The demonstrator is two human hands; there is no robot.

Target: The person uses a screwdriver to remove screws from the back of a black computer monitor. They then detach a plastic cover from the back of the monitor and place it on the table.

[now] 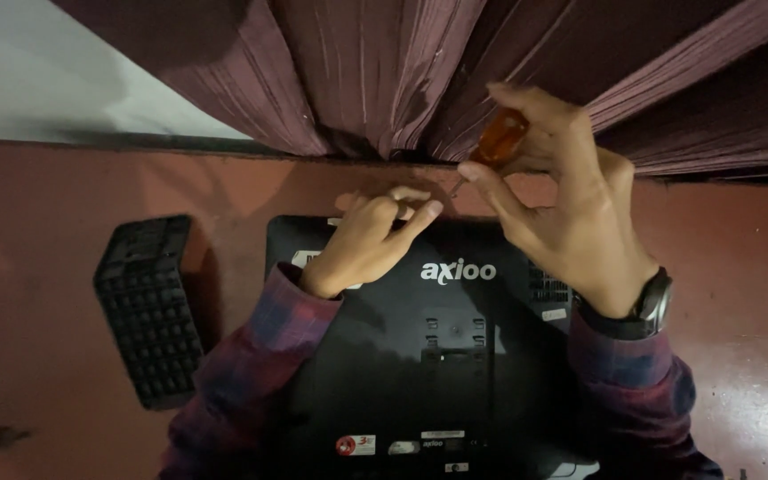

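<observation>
Both hands up top: right hand (571,222) fingers pinch screwdriver (496,142); left hand (371,240) curled on monitor (455,356).

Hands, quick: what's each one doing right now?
Left hand: closed, fingertips on the black monitor back's top edge.
Right hand: closed on the orange-handled screwdriver.

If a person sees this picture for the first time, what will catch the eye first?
Probably the right hand, top centre, pinching a screwdriver with an orange handle. Below it a black monitor lies face down on the reddish table, and the left hand rests on its upper edge. A black keyboard stands on edge at the left.
</observation>
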